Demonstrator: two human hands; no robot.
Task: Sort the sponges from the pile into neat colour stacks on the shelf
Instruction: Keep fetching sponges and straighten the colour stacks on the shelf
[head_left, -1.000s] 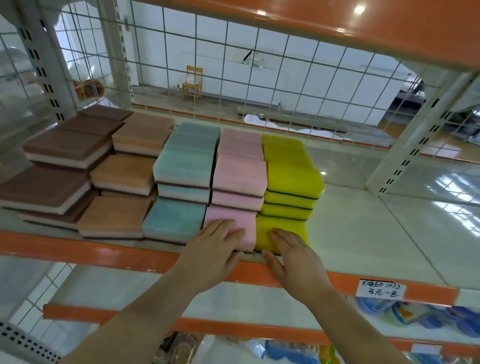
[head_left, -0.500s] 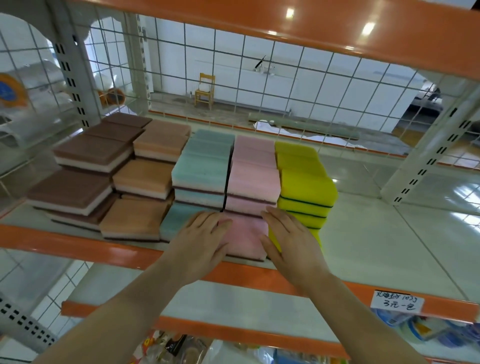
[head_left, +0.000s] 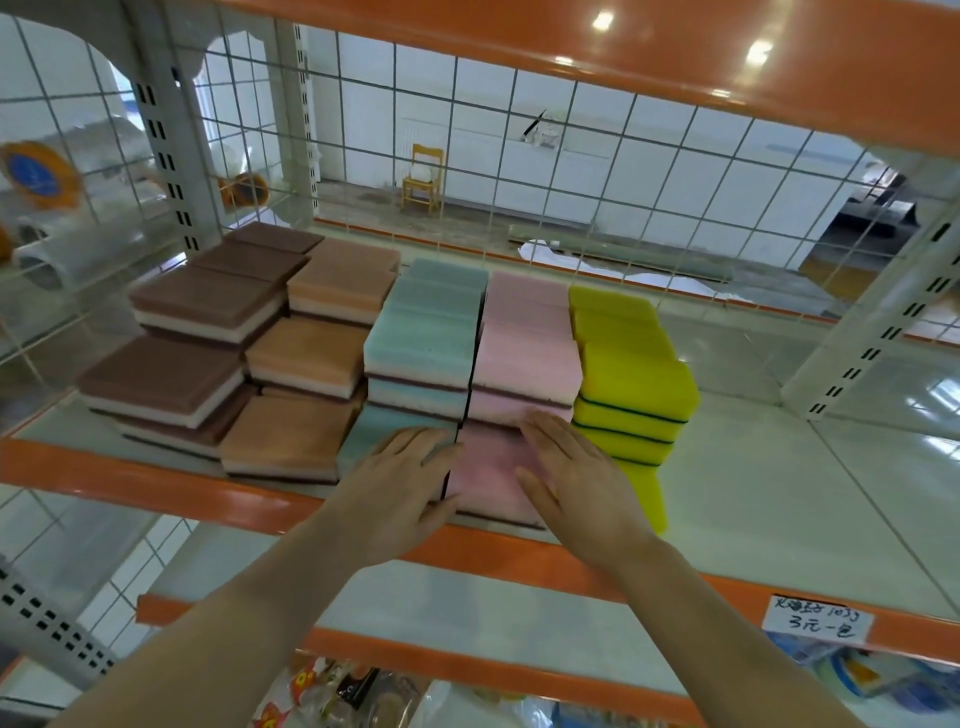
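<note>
Left hand (head_left: 400, 483) and right hand (head_left: 571, 475), both flat with fingers straight, bracket the front pink sponge (head_left: 493, 470) at the shelf's (head_left: 779, 493) front edge. The left hand lies across the seam between that sponge and the front teal sponge (head_left: 363, 441), its fingertips over the pink sponge's left edge; the right hand rests on the pink sponge's right part, its outer side just beside the front yellow sponge (head_left: 641, 486). Neither hand curls round anything.

The sponge thus lies directly under and between the two hands, its long axis running away from the person toward the shelf's back. Both hands are about equally near it. The coming move seems to turn on squaring this sponge in line with the pink stack (head_left: 524, 353) just beyond the fingertips.

Outward from the left hand stand the teal stack (head_left: 426, 338), then orange-brown sponges (head_left: 306, 353), then dark brown sponges (head_left: 166, 374) farthest left. Outward from the right hand rises the yellow stack (head_left: 634, 379). A wire grid (head_left: 519, 156) backs the shelf; a handwritten price label (head_left: 818, 621) hangs on the rail nearer the person, right of the right forearm.
</note>
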